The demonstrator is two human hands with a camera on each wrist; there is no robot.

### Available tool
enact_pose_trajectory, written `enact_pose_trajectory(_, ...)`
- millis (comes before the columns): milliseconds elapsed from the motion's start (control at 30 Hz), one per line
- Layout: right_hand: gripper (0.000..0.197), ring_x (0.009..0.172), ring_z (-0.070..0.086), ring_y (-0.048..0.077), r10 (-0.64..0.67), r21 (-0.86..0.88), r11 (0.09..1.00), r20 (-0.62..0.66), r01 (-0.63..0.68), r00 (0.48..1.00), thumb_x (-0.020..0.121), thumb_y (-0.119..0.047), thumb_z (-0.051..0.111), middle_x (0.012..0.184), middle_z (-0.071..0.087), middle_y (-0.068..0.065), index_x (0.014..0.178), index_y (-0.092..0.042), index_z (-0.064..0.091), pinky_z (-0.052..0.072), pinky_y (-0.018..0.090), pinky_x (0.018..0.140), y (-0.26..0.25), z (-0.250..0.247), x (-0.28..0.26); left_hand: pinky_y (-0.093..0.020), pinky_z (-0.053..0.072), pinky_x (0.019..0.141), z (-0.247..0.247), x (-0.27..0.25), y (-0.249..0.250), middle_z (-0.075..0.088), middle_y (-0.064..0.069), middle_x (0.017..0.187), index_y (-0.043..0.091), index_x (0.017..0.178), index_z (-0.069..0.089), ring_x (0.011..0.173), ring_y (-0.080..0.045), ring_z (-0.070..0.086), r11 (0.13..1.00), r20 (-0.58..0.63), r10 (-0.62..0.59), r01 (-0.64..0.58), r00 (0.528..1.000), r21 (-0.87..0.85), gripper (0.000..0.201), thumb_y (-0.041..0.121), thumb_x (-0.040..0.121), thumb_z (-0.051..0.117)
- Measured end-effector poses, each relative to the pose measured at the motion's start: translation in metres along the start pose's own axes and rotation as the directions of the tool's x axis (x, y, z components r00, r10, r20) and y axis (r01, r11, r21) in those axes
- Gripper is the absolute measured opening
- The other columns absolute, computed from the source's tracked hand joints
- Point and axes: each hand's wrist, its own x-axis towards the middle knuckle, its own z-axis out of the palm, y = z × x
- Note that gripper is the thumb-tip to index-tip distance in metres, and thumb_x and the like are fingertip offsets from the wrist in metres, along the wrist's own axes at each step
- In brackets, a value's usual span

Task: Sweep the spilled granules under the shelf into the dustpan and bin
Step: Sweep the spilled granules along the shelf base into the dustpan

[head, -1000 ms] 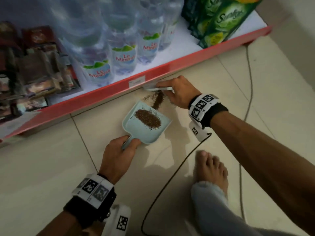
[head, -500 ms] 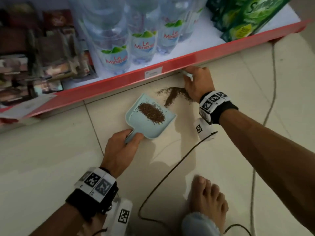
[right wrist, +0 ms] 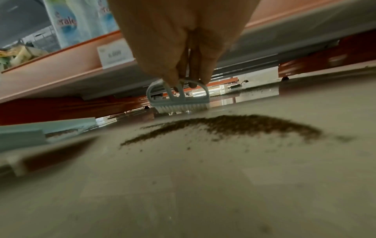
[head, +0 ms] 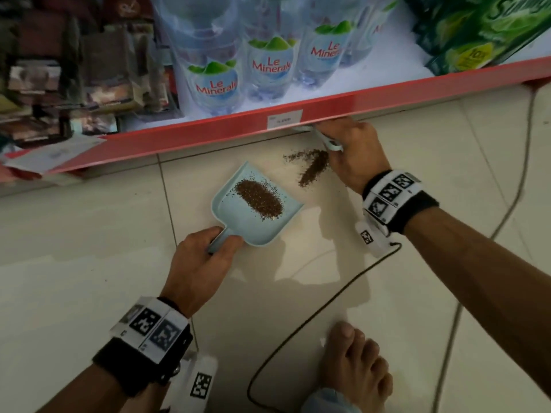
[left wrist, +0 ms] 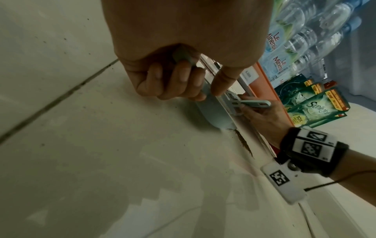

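Since 0.5 s ago, right hand [head: 348, 150] has pushed the brush [right wrist: 179, 99] farther under the red shelf [head: 208, 129], fingers pinching its handle. Left hand [head: 199, 263] grips the dustpan [head: 256, 204] handle; granules [head: 313, 168] lie between them.

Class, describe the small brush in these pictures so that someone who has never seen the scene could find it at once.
Start at the red-edged shelf of water bottles, then drop to its white price tag. Just right of it, at the gap under the shelf, the right hand pinches the brush. It is pale, with an arched handle and short white bristles, unlike the flat dustpan.
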Motion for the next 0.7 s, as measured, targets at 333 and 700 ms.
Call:
enact_pose_trajectory(333,0.041,0.092,0.073,0.025,-0.078,0.05,0.996,0.09,0.074,0.993,0.086,0.006,0.061,0.113,0.073,0.008,0.122,-0.011,0.07,0.058,0.034,0.085,-0.005,-0.039,-0.011,-0.031,0.032,0.053,-0.003,-0.006,-0.007,0.038,0.006,0.053,0.001,0.068,0.05,0.052,-0.013,0.036,1.0,0.009,0.013,-0.013,1.0,-0.014,0.054,0.054,0.071,0.052)
enact_pose_trajectory(700,0.035,0.089,0.073,0.022,-0.011,-0.002,1.0,0.135,0.012,0.991,0.087,0.004,0.06,0.111,0.074,0.006,0.115,-0.011,0.073,0.051,0.02,0.082,-0.017,-0.035,-0.022,-0.03,0.032,0.054,-0.001,0.007,-0.006,0.039,0.009,0.049,0.003,0.067,0.051,0.049,-0.01,0.036,0.998,0.032,0.042,-0.041,0.999,-0.043,0.051,0.054,0.073,0.053)
